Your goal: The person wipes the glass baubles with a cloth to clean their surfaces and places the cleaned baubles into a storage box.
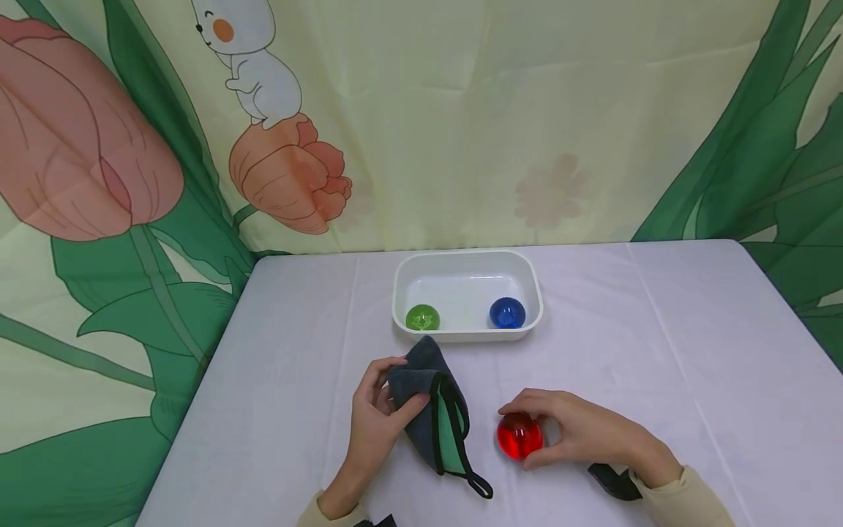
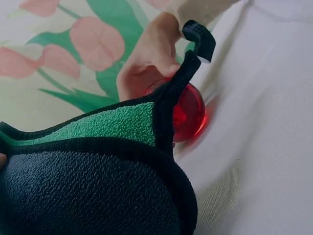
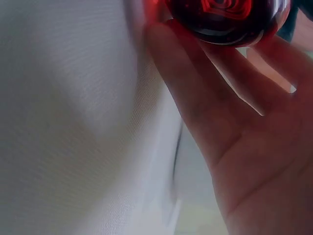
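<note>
My left hand (image 1: 378,417) pinches a folded cloth (image 1: 421,417), dark blue-grey outside and green inside. Black edging and a hanging loop (image 1: 481,484) trail from the cloth's lower end. To the right, my right hand (image 1: 569,432) holds a clear red ball (image 1: 519,436) between thumb and fingers, at the tabletop. The left wrist view has the cloth (image 2: 93,191) large in front, its edging partly covering the red ball (image 2: 188,115). In the right wrist view, the fingers of my right hand (image 3: 234,122) reach round the ball (image 3: 230,19), which the top edge cuts off.
A white tray (image 1: 467,337) stands behind the hands, near the table's back edge. Inside lie a green ball (image 1: 422,318) at the left and a blue ball (image 1: 507,313) at the right. A white cloth (image 1: 658,337) covers the table, and a flower-printed curtain (image 1: 454,132) hangs behind.
</note>
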Available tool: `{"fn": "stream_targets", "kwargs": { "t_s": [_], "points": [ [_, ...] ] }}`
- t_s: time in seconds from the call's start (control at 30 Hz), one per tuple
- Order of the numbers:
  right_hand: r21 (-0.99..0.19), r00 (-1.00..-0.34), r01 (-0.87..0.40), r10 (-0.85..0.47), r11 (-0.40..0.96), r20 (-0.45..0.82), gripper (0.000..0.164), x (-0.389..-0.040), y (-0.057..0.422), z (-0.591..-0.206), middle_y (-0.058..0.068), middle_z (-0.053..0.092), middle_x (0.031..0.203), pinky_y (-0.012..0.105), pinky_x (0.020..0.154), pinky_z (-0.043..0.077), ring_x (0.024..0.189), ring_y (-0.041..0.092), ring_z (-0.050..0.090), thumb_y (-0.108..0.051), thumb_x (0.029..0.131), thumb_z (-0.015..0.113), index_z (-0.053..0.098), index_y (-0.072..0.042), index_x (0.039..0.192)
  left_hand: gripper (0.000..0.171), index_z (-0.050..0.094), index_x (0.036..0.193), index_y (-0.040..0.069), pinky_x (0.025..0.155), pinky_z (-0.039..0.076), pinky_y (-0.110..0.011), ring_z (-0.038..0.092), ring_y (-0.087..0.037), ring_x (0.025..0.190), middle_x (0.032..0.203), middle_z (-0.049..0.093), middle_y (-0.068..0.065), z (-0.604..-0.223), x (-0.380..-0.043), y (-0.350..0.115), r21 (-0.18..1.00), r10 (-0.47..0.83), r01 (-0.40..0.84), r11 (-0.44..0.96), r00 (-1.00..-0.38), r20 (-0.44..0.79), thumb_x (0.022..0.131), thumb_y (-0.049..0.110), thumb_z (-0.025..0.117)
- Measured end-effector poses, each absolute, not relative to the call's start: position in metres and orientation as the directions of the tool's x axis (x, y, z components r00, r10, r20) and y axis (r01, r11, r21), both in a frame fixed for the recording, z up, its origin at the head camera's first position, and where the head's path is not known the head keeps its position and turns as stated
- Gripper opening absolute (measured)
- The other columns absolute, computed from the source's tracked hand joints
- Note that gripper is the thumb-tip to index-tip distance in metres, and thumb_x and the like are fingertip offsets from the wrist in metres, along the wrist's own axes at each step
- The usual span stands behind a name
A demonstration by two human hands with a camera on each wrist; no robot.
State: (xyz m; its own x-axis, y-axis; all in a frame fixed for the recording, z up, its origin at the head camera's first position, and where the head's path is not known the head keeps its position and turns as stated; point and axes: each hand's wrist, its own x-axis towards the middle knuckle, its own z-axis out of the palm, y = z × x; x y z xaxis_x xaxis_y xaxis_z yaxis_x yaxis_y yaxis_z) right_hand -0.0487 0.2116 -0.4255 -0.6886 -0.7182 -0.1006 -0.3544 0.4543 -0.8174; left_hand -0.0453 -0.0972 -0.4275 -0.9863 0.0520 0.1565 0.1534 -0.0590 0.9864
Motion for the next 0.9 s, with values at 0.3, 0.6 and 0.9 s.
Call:
{"fn": "stream_targets", "kwargs": {
  "t_s": [0.3, 0.6, 0.9],
  "points": [
    [-0.817, -0.688, -0.356, -0.719, 0.454, -0.099, 0.047, -0.050, 0.210, -0.422, -0.016, 0.064, 0.112, 0.023, 0.082, 0.054, 0.097, 0.002, 0.058, -0.040, 0.085, 0.077, 0.064, -0.020, 0.126, 0.051, 0.055, 0.125, 0.003, 0.086, 0.058, -0.028, 0.066, -0.023, 0.103, 0.119, 0.061, -0.017, -0.427, -0.045, -0.098, 0.989, 0.055, 0.138, -0.062, -0.988, 0.141, 0.079, -0.007, 0.076],
    [-0.774, -0.694, -0.427, -0.718, 0.468, -0.051, 0.045, -0.054, 0.207, -0.418, -0.015, 0.064, 0.113, 0.023, 0.082, 0.054, 0.097, 0.001, 0.058, -0.038, 0.085, 0.078, 0.066, -0.018, 0.124, 0.049, 0.055, 0.124, 0.002, 0.085, 0.058, -0.028, 0.065, -0.024, 0.102, 0.119, 0.059, -0.018, -0.426, -0.047, -0.100, 0.986, 0.074, 0.153, -0.064, -0.985, 0.158, 0.080, -0.006, 0.076],
    [-0.762, -0.733, -0.446, -0.680, 0.469, 0.010, 0.049, -0.064, 0.199, -0.406, -0.010, 0.065, 0.117, 0.024, 0.079, 0.058, 0.102, 0.006, 0.061, -0.039, 0.083, 0.080, 0.066, -0.017, 0.124, 0.049, 0.055, 0.125, 0.002, 0.084, 0.058, -0.028, 0.065, -0.023, 0.102, 0.120, 0.058, -0.018, -0.423, -0.050, -0.100, 0.982, 0.087, 0.178, -0.058, -0.979, 0.183, 0.081, -0.006, 0.076]
  ]
}}
